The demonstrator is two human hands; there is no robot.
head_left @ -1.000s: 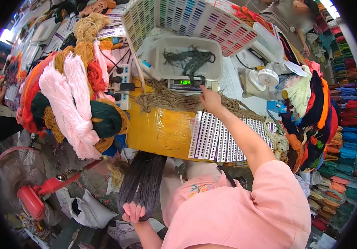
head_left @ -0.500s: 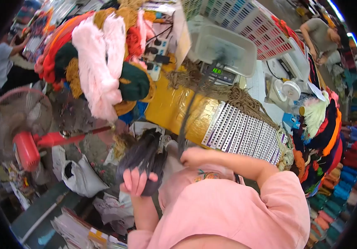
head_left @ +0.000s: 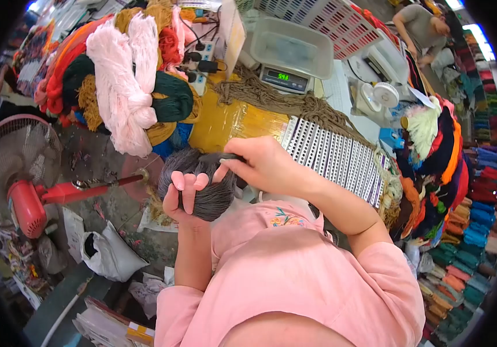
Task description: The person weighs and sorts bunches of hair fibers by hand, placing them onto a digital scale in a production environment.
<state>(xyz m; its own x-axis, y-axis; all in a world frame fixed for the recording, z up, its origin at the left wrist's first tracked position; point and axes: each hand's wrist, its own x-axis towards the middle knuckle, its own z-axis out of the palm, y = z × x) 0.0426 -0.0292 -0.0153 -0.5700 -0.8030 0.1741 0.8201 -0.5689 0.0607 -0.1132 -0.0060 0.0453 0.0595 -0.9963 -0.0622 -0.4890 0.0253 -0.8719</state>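
Note:
A bundle of dark grey yarn [head_left: 214, 199] is in my left hand [head_left: 186, 194], whose fingers curl round it from the near side. My right hand [head_left: 257, 165] pinches a dark strand at the bundle's upper right side, close to the left fingers. Beyond the hands, a digital scale [head_left: 286, 79] with lit green digits carries a translucent plastic tray [head_left: 323, 52]. Brown yarn [head_left: 295, 104] lies along the table in front of the scale. Nearer my right forearm is a row of white punched strips [head_left: 332, 153].
Hanging hanks of pink yarn [head_left: 118, 87] and other colours stand at left, beside a power strip [head_left: 201, 72]. A red fan [head_left: 29, 202] stands far left. More coloured yarn [head_left: 451, 156] hangs at right. A co-worker [head_left: 422, 34] is at upper right.
The long dark strand that ran from the tray to my right hand is out of the tray and gathered at the bundle. Both hands have moved up and closer together; the scale's digits changed.

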